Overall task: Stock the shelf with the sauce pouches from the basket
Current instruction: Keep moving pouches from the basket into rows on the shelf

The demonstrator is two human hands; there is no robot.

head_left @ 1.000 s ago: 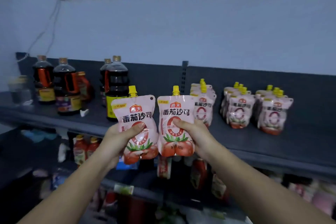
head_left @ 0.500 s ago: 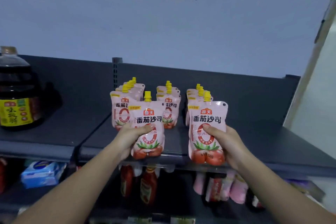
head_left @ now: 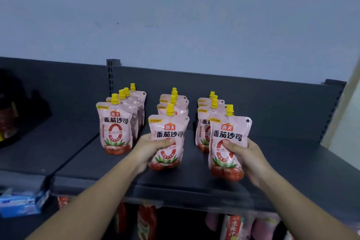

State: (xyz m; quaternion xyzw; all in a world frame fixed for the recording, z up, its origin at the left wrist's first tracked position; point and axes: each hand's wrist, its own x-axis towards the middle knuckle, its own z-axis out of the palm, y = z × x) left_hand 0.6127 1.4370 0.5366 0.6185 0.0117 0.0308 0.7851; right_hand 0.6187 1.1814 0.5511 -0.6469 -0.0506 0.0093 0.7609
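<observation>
Sauce pouches are held one in each hand: the left hand [head_left: 149, 147] wraps a pink pouch [head_left: 167, 142] upright at the front of the middle row, and the right hand [head_left: 247, 160] grips another pouch [head_left: 228, 142] upright at the front of the right row, both low over the dark shelf [head_left: 194, 179]. Under the near shelf edge hang more packets [head_left: 145, 220], and a blue pack [head_left: 21, 202] sits lower left. Farther back stand three rows of pouches: left row [head_left: 116, 126], middle row [head_left: 175, 103], right row [head_left: 206, 115]. Bare shelf lies open right of them. A dark bottle [head_left: 7, 119] stands far left. Behind rise the shelf's back panel [head_left: 272, 99] and a pale wall [head_left: 175, 25].
</observation>
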